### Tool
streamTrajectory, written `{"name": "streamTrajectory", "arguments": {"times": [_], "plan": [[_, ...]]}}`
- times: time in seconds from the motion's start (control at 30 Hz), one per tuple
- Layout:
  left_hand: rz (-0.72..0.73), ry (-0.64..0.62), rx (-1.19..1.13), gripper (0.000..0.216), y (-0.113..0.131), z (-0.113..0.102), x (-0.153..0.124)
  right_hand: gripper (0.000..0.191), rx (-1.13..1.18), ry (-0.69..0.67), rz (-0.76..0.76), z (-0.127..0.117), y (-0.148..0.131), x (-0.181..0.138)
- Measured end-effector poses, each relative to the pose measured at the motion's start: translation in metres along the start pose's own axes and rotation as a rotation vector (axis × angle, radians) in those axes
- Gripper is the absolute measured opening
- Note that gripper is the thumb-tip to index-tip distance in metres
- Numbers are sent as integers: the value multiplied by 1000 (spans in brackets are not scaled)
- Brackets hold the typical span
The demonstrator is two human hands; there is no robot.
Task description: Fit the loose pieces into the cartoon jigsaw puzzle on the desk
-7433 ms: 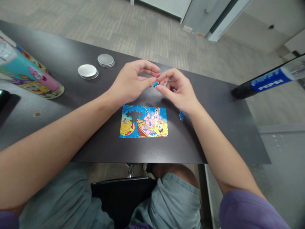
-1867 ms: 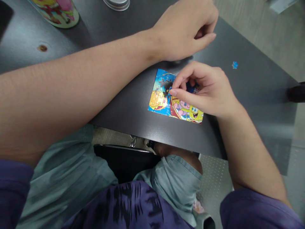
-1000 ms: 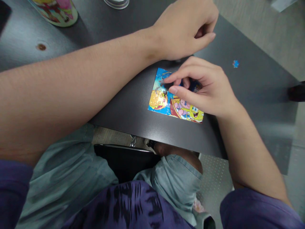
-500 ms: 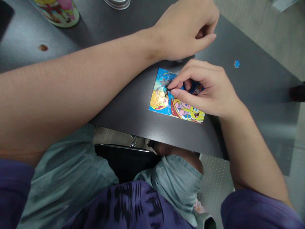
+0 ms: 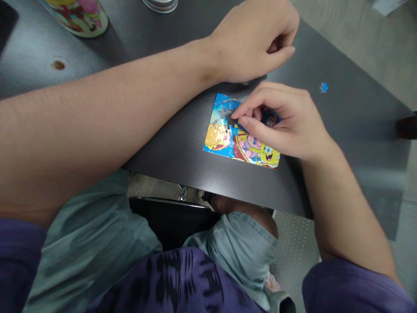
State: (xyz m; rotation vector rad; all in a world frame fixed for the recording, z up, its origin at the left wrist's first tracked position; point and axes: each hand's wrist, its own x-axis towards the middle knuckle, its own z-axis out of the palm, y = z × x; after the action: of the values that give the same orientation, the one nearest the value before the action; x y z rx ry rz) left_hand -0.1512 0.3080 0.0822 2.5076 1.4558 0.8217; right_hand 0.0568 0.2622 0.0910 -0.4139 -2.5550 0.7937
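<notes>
A small cartoon jigsaw puzzle (image 5: 216,137) lies on the dark table, with a burger on its left part and yellow and pink figures along its lower right. A dark gap shows in its upper middle. Over the puzzle, my right hand (image 5: 280,119) has thumb and forefinger brought close together beside that gap. Whatever is between those fingertips is hidden, and the hand covers the puzzle's upper right. Farther back, my left hand (image 5: 257,41) rests on the table with its fingers curled in; nothing shows in it. A loose blue puzzle piece (image 5: 323,87) lies to the right.
A cartoon-printed tin (image 5: 81,19) stands at the back left, near a round metal lid (image 5: 161,4). The dark table (image 5: 182,161) ends at a slanted edge on the right. My left forearm crosses the table's left side. A brown spot (image 5: 58,65) marks the tabletop.
My right thumb and forefinger have shifted slightly right, showing more of the gap and the blue area below it. My left hand has stayed in place.
</notes>
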Motion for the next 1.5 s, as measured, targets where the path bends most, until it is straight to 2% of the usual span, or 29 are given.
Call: {"name": "streamTrajectory", "arguments": {"times": [0.37,0.53,0.73,0.83,0.9,1.1,1.3,1.4,1.5], "plan": [[38,37,-18,24,-7,4,-2,9,14,33,-2,1,5,-1],[77,105,43,26,-12,12,1,28,27,-11,-17,-1,8,1],[70,96,13,26,-11,9,-1,12,10,-18,77,0,-1,-1],[59,92,17,26,-8,6,-2,14,72,-35,85,-1,-2,1],[49,83,21,23,-6,6,-2,20,92,-36,37,-1,0,2],[49,108,6,21,-5,7,-4,24,36,8,-24,4,10,2],[65,112,-5,23,-6,8,-5,25,-51,57,110,8,5,3],[65,121,-32,22,-7,7,-5,18,-33,82,50,4,4,3],[55,118,-17,22,-7,7,-3,11,-58,13,39,-1,4,2]]}}
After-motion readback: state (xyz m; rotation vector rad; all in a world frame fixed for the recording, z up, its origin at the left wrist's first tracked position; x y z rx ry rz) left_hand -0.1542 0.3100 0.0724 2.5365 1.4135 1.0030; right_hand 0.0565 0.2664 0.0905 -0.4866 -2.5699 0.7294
